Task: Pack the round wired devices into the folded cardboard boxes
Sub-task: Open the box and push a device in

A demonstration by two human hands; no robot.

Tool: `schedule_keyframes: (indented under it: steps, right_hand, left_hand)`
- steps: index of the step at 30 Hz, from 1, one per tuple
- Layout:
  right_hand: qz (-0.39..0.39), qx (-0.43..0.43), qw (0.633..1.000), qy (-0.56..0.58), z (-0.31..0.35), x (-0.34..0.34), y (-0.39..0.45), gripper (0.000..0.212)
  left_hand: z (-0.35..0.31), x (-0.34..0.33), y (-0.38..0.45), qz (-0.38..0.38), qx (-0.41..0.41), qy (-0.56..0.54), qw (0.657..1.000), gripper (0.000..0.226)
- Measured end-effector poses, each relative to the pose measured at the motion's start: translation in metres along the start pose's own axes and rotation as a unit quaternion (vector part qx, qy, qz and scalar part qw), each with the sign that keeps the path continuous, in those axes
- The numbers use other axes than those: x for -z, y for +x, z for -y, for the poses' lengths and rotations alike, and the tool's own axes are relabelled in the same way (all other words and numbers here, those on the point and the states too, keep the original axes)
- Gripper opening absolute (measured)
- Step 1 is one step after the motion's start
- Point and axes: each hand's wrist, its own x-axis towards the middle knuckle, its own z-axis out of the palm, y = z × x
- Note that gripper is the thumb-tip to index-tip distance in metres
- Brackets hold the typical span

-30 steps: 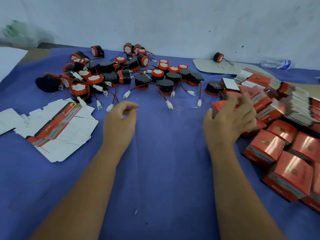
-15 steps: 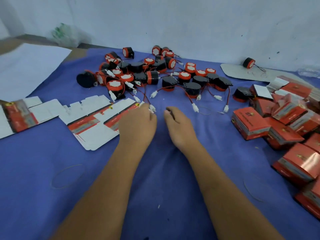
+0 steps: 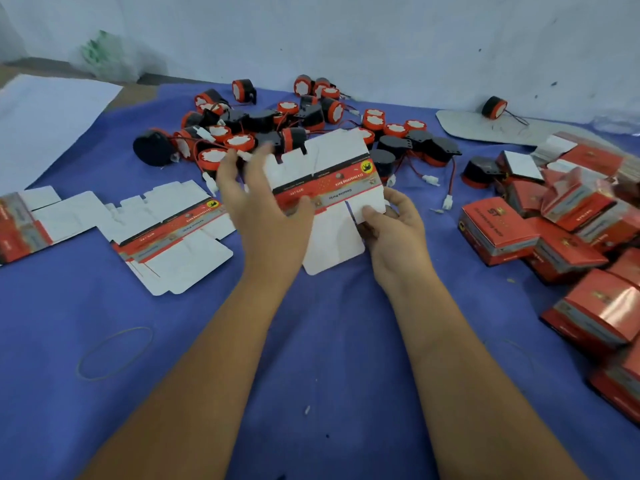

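1. The right hand (image 3: 391, 233) pinches the near right corner of a flat box blank (image 3: 325, 188), thumb on top, lifting it off the blue cloth (image 3: 311, 341).
2. The left hand (image 3: 263, 216) steadies the blank's left edge, thumb pressed on its red band, fingers straight and spread behind — likely holding the sheet taut so it can be folded into shape.
3. The blank is unfolded: white flaps, a red printed strip across its middle.
4. Beyond both hands lie the round wired devices (image 3: 304, 126), black with red rims, wires tangled — none packed from this blank yet.
5. Left of the left hand lie more flat blanks (image 3: 166, 230); right of the right hand, the folded red boxes (image 3: 554, 244).
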Motion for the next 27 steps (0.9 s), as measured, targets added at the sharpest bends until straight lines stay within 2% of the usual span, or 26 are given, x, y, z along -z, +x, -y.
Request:
schedule_keyframes:
  steps: [2,3,5,8,9,11,15,18,20,22,23,25,26,27]
  right_hand:
    - [0.024,0.014,1.000,-0.004,0.002,0.002,-0.003,0.024]
    - [0.029,0.027,0.999,-0.032,0.004,0.001,-0.004,0.026]
    - [0.017,0.080,0.989,-0.125,0.008,0.000,-0.009,0.032]
    - [0.003,0.215,0.959,-0.185,0.020,0.001,-0.019,0.062]
    - [0.012,0.254,0.949,-0.187,0.024,0.002,-0.022,0.066]
    - [0.029,0.277,0.940,-0.195,0.030,0.004,-0.025,0.054]
    - [0.011,0.228,0.948,-0.220,0.031,0.003,-0.024,0.011]
    - [-0.027,0.226,0.940,-0.255,0.029,0.007,-0.019,0.012]
    - [-0.025,0.152,0.967,-0.205,0.029,0.008,-0.015,0.007]
    - [0.010,0.021,0.998,-0.058,0.028,0.009,-0.013,0.018]
    - [0.030,-0.035,0.999,0.020,0.027,0.008,-0.013,0.028]
    - [0.038,-0.068,0.995,0.067,0.025,0.009,-0.014,0.049]
    - [0.039,-0.060,0.996,0.060,0.022,0.012,-0.014,0.060]
    - [0.049,-0.044,0.997,0.044,0.021,0.013,-0.014,0.062]
  left_hand:
    - [0.002,0.006,0.008,0.030,0.099,-0.120,0.987,0.078]
    - [0.002,0.009,0.010,0.051,0.119,-0.188,0.974,0.072]
    - [-0.001,0.013,0.013,0.067,0.069,-0.221,0.971,0.048]
    - [-0.007,0.018,0.014,0.059,-0.016,-0.205,0.977,0.035]
    - [-0.008,0.018,0.014,0.064,-0.036,-0.184,0.980,0.032]
    - [-0.009,0.018,0.012,0.082,-0.066,-0.145,0.984,0.025]
    - [-0.009,0.018,0.008,0.110,-0.077,-0.132,0.982,0.008]
    - [-0.007,0.019,0.007,0.121,-0.079,-0.128,0.981,0.006]
    - [-0.007,0.016,0.003,0.132,-0.116,-0.104,0.979,0.003]
    - [-0.008,0.008,-0.006,0.172,-0.176,-0.048,0.968,0.003]
    - [-0.008,0.002,-0.011,0.215,-0.193,-0.025,0.957,0.008]
    - [-0.011,-0.006,-0.020,0.291,-0.193,-0.025,0.937,0.020]
    - [-0.013,-0.008,-0.021,0.299,-0.181,-0.047,0.936,0.022]
    - [-0.015,-0.008,-0.020,0.286,-0.163,-0.074,0.941,0.023]
